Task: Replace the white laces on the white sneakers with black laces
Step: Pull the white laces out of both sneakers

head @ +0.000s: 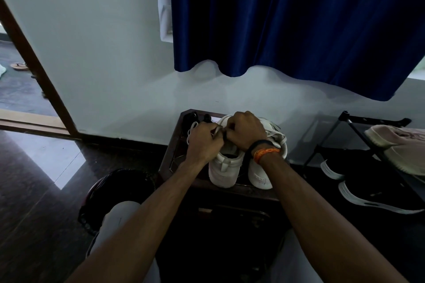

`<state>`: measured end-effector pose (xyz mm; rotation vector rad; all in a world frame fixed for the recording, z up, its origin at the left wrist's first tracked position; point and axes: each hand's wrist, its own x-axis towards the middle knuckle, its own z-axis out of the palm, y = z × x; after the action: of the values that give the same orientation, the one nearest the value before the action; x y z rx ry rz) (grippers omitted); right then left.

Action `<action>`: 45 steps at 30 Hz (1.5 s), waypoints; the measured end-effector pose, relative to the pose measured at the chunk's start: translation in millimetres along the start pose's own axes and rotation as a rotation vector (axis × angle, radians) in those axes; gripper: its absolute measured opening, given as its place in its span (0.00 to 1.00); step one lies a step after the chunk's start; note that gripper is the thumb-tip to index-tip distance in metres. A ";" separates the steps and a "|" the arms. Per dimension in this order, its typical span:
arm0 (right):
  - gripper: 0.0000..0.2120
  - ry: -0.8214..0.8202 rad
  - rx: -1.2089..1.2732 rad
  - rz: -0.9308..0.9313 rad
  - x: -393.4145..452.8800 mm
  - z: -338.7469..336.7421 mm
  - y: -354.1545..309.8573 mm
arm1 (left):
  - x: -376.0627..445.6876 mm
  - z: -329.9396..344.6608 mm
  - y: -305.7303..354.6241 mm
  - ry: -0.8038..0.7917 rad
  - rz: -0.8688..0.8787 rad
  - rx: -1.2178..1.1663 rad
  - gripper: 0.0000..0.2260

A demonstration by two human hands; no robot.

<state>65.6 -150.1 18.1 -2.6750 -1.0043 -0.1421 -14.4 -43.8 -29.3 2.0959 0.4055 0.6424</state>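
Both the left hand (205, 142) and right hand (247, 132) are curled, pinching lacing above the left white sneaker (226, 165) on the dark desk (171, 156), its mate (264, 172) alongside, a shoe rack (358, 128) rightward.

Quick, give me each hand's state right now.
Left hand: fingers curled, pinching a thin white lace above the left white fabric sneaker.
Right hand: fingers curled over the same sneaker; what its grip holds cannot be told.
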 end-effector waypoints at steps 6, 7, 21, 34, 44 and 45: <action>0.08 0.025 0.026 0.036 8.4 -21.1 22.0 | -0.2 2.4 -1.3 0.019 -0.157 -0.097 0.09; 0.07 -0.001 0.057 0.009 8.0 -21.5 22.3 | -0.4 2.1 0.5 0.021 -0.184 -0.137 0.08; 0.07 -0.043 0.019 -0.065 5.5 -13.3 11.7 | 8.2 -7.8 3.0 0.081 -0.360 -0.304 0.06; 0.08 0.357 0.391 0.537 2.1 -68.3 84.0 | 31.3 -14.8 10.5 -0.222 -0.044 0.018 0.10; 0.05 0.224 0.306 0.356 -9.8 -50.9 59.5 | 69.0 -0.5 30.5 -0.447 0.299 0.585 0.08; 0.04 0.201 0.327 0.324 -11.1 -50.7 56.4 | 70.7 1.5 32.1 -0.432 0.329 0.610 0.06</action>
<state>94.6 -212.5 51.9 -2.4220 -0.4772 -0.1595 45.5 -27.1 17.3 2.8367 -0.0026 0.2357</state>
